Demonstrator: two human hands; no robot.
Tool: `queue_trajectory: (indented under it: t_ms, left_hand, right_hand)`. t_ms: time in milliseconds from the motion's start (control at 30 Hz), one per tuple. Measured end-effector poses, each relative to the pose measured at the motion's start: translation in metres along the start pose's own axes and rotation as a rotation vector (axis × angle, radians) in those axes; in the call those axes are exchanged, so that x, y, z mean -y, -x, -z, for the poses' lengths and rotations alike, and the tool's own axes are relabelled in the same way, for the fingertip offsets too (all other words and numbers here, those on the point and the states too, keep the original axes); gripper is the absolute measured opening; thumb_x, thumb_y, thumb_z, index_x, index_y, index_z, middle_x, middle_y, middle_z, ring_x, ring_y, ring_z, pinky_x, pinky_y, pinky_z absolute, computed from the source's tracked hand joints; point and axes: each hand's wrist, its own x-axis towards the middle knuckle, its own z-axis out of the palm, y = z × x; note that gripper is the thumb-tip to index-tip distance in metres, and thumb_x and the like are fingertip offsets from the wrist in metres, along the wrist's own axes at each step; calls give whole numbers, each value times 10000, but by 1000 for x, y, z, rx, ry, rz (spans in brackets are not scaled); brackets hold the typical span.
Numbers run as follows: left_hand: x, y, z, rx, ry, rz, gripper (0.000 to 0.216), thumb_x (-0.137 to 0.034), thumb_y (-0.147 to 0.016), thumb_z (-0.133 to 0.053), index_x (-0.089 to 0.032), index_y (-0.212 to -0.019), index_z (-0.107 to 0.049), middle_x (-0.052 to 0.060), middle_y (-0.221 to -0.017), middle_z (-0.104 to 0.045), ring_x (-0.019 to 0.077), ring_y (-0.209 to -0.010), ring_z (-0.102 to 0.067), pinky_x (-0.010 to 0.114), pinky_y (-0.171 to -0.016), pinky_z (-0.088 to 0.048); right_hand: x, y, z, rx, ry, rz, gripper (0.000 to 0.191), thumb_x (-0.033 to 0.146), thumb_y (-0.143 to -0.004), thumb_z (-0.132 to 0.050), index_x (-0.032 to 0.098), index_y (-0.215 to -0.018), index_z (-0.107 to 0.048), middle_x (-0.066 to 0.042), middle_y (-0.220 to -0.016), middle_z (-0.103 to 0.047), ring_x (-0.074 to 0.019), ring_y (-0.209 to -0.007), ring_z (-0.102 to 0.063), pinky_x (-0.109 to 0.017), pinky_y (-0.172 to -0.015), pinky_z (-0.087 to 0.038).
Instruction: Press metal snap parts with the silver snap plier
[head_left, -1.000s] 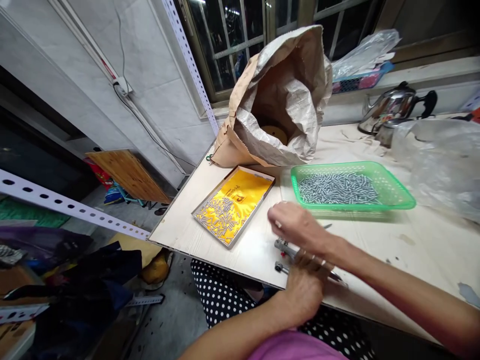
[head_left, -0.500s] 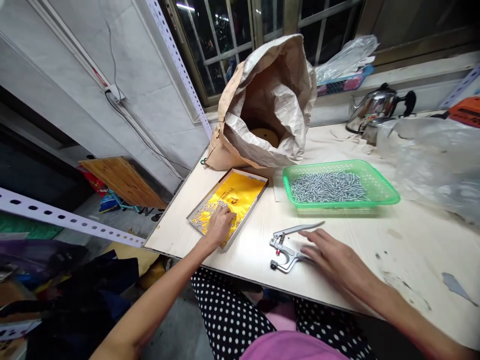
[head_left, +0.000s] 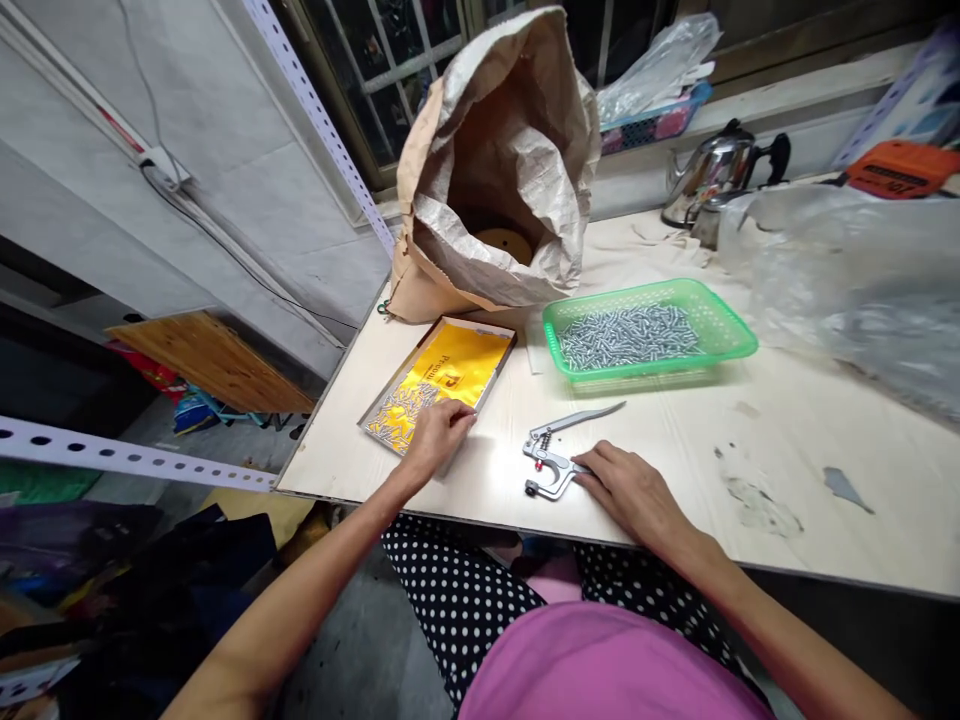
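Observation:
My left hand (head_left: 441,436) is over the right front edge of a shallow tray (head_left: 491,388), thumb and fingers pinched together. Whatever is in the pinch is too small to make out. Small silvery metal pieces (head_left: 405,402) lie heaped on the yellow printed sheet (head_left: 457,360) in that tray. With its fingers closed around the lower handle, my right hand (head_left: 626,488) grips a pair of snap pliers (head_left: 551,470) with a C-shaped jaw, a spring and a red tip. The pliers lie on the table, their handles spread apart.
Behind the pliers stands a green plastic basket (head_left: 724,335) of silvery metal pieces. A large open paper sack (head_left: 420,255) rises at the back. Right of it are a steel kettle (head_left: 712,175), a clear plastic bag (head_left: 847,290) and an orange box (head_left: 900,168). The table's front edge is near my lap.
My left hand has pulled back from the metal pieces to the tray's right edge, fingers now pinched. My right hand has closed on the pliers' lower handle. The view has shifted.

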Motion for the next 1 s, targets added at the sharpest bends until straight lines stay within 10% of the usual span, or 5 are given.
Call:
queue_trajectory:
  t_ms: [333, 1000]
  left_hand:
    - [-44, 21, -68, 304, 568, 430, 192, -329, -710, -702, -138, -716, -681, -13, -578, -606, 84, -505, -476, 199, -499, -372]
    - [-58, 14, -71, 460, 419, 572, 192, -251, -762, -699, -142, -627, -618, -55, -439, -498, 65, -398, -408, 198, -434, -351]
  right_hand:
    - [1, 0, -1, -17, 41, -34, 227, 305, -979, -476, 201, -1008, -675, -66, -890, -614, -195, -815, -559, -317, -696, -358]
    - [-5, 1, -2, -53, -82, -45, 172, 278, -944, -553, 179, -1000, -682, -66, -908, -619, -195, -832, -548, -315, -710, -360]
